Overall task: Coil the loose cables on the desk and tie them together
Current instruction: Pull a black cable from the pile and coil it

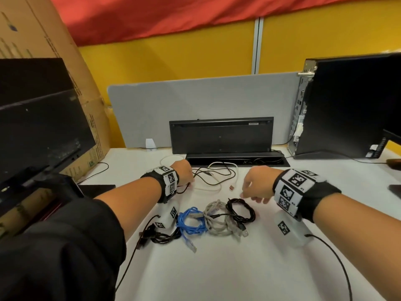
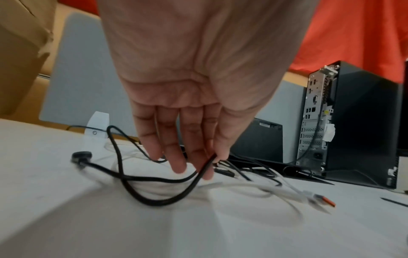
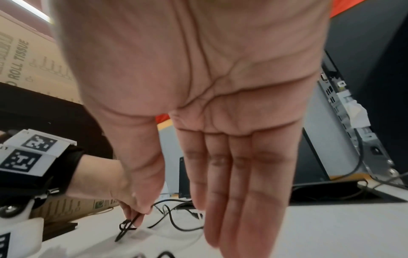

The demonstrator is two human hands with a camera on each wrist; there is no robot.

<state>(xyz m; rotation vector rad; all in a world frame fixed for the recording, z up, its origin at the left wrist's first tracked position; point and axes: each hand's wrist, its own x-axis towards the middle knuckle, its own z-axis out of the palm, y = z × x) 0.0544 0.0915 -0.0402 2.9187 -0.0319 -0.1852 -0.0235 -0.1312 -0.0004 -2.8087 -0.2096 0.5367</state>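
Note:
My left hand reaches over the loose tangle at the back of the desk. Its thumb and forefinger pinch a thin black cable, whose loop hangs to the desk below my left hand. A loose white cable with an orange plug lies beside it. My right hand hovers to the right with straight fingers, holding nothing. Nearer to me lie coiled cables: a black one, a blue one, a grey one and another black one.
A black cable tray with a raised lid stands behind the tangle, before a grey divider. A desktop tower stands at the right, a monitor and a cardboard box at the left.

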